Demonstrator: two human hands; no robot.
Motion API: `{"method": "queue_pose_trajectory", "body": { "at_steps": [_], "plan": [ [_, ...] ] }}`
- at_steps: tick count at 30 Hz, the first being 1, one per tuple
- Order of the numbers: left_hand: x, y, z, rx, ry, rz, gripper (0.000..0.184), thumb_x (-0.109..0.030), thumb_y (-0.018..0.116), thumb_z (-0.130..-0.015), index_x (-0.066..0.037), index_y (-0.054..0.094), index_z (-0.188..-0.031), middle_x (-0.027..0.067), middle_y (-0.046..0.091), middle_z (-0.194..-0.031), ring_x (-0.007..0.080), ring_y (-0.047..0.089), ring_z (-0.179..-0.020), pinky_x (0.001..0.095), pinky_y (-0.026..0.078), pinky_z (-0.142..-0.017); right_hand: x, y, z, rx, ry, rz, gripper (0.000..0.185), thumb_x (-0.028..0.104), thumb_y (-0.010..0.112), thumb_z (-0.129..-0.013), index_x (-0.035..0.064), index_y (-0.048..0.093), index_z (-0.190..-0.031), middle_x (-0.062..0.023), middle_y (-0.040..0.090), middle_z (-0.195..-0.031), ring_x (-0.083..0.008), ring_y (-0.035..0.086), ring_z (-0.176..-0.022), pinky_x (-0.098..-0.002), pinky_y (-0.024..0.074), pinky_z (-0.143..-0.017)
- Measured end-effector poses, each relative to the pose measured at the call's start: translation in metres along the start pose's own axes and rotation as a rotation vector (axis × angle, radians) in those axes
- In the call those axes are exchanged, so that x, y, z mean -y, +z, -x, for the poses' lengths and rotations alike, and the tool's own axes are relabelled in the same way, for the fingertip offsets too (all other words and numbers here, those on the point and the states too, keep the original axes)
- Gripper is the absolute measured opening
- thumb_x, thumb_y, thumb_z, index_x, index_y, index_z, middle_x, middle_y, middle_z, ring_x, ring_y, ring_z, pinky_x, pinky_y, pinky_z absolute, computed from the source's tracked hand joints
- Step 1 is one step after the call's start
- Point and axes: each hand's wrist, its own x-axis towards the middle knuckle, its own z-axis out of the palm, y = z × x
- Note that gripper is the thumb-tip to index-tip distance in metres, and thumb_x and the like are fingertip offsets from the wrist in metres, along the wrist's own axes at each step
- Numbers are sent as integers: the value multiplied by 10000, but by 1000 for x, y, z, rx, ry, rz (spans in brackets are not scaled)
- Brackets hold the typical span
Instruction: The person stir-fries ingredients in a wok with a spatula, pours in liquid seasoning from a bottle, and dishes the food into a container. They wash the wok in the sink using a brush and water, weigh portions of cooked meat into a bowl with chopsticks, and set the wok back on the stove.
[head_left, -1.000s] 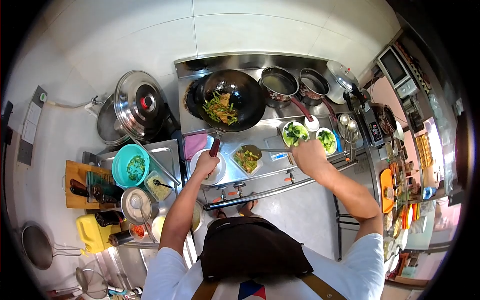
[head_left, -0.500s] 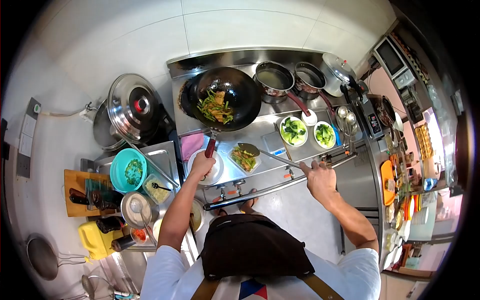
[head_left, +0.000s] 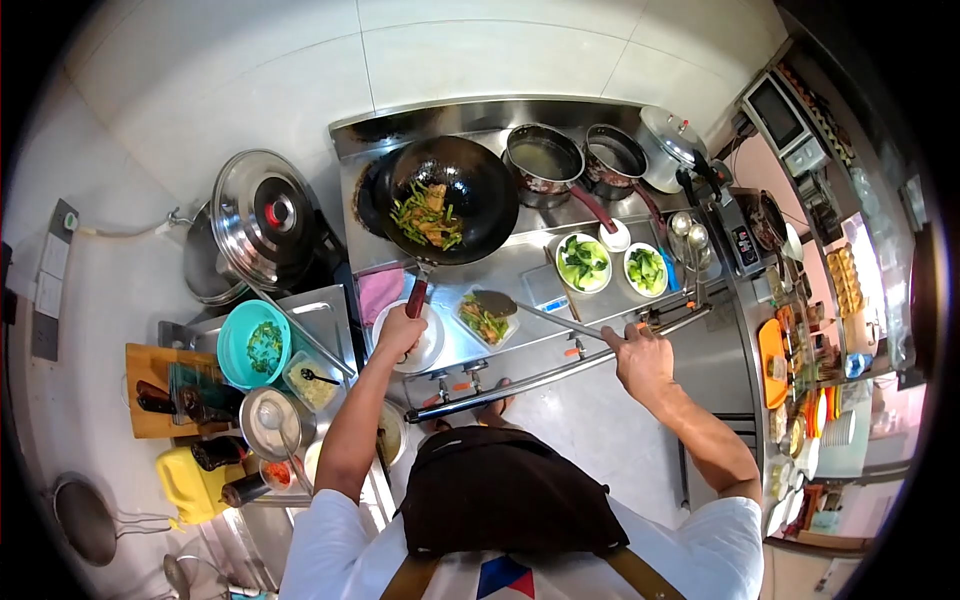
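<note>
Ladle (head_left: 497, 303) over tub (head_left: 501, 345), wok (head_left: 485, 190) held by handle

L grip (head_left: 402, 332) closed round wok's handle; wok, w/ beans & meat (head_left: 430, 218) inside, is nr stove's (head_left: 535, 262) back L corner. R grip (head_left: 642, 358) closed round ladle's far end, at front edge; ladle's head overlaps food in tub nr front edge, contact unclear. Plate (head_left: 432, 350) partly under L grip, cloth (head_left: 378, 290) just beside, nr L edge. Bowls (head_left: 584, 291) of greens sit toward R end, pots (head_left: 545, 158) along back edge.

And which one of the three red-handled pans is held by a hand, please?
The wok, leftmost of the three: the left hand grips its handle. No hand touches the middle saucepan or the right one.
</note>
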Motion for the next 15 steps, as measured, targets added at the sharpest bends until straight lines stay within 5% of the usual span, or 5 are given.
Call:
{"method": "queue_pose_trajectory", "body": {
  "at_steps": [4, 8, 12, 15],
  "plan": [
    [-2, -2, 2, -6, 3, 16, 86, -45, 597, -764, -27, 534, -821, 57, 527, -565, 164, 502, -397, 338, 374, -353, -18, -10, -6, 201, 162, -106, 317, 219, 642, -891, 232, 687, -1205, -98, 723, -983, -283, 706, -868, -415, 557, -719],
    [-4, -2, 4, -6, -17, 25, 84, -51, 601, -767, -31, 542, -823, 56, 530, -565, 168, 510, -404, 336, 375, -355, -70, 2, -4, 129, 283, -454, 280, 236, 674, -865, 193, 738, -1134, -113, 732, -908, -293, 707, -860, -427, 548, -749],
    [1, 3, 3, -16, -13, 34, 85, -59, 610, -772, -32, 552, -828, 59, 539, -565, 168, 521, -412, 335, 370, -357, -103, -21, -48, 329, 342, -888, 333, 282, 652, -873, 97, 728, -1138, -163, 730, -920, -332, 706, -891, -429, 533, -799],
    [-7, 9, 9, -36, -20, 39, 75, -59, 609, -776, -27, 557, -820, 61, 546, -576, 169, 524, -414, 337, 377, -362, -99, -40, -116, 190, 144, -569, 331, 287, 646, -871, 41, 726, -1078, -176, 712, -853, -313, 710, -851, -425, 535, -758]
  ]
}}
